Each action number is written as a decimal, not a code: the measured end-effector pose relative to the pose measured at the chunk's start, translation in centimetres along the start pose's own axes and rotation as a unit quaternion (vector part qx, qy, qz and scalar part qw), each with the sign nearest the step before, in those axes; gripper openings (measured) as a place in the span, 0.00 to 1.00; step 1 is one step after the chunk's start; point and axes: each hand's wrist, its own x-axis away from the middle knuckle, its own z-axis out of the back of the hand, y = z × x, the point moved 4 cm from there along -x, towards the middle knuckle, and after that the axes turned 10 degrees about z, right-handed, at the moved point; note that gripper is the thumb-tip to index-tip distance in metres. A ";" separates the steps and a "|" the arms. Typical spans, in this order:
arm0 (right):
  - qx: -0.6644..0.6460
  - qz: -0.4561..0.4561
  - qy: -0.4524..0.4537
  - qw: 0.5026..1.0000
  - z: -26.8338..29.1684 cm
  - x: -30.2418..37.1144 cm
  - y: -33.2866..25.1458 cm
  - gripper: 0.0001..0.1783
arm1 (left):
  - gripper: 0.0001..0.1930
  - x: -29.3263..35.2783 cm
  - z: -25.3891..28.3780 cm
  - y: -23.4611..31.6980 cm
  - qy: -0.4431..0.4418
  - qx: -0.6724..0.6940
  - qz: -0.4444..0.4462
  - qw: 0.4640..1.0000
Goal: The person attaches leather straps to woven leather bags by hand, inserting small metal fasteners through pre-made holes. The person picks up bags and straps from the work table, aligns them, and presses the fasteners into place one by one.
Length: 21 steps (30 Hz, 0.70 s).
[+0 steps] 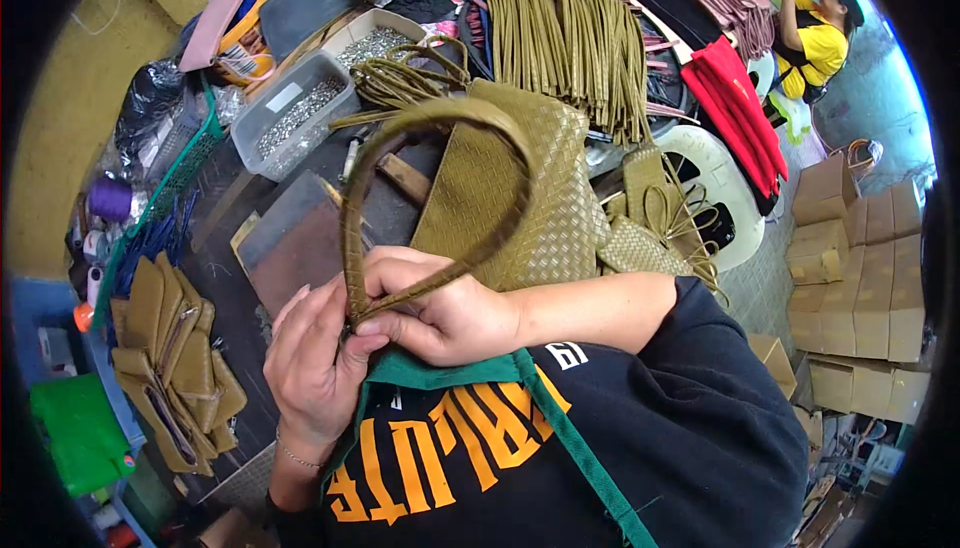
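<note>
Hands pinch, narrow and tight: left hand [315, 353] and right hand [440, 313] hold the ends of a looped olive strap [352, 238] at the near-left side of a woven bag [560, 178].

The bag spreads beyond and rightward of the grip, thin strips [565, 38] bundled at its far side, the right forearm [600, 300] along its near edge. The strap rises from the pinch, its long axis leaning away and rightward, its loop seen in front of the bag's left part; contact cannot be told. The right hand is nearer the bag. Smallest, the strap's ends meet between the hands, mostly hidden.
</note>
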 end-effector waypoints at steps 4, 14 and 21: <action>-0.024 -0.017 0.015 0.999 0.2 -0.2 0.4 0.07 | 0.23 -0.3 -0.4 -0.3 -0.039 0.112 0.120 0.986; 0.050 0.065 0.037 0.996 2.8 -1.4 -1.9 0.08 | 0.31 -2.3 -1.9 0.1 -0.227 0.400 0.155 0.874; 0.181 0.069 0.255 0.947 11.5 -2.8 -8.8 0.09 | 0.29 -3.1 -3.5 2.8 -0.492 0.378 0.083 0.780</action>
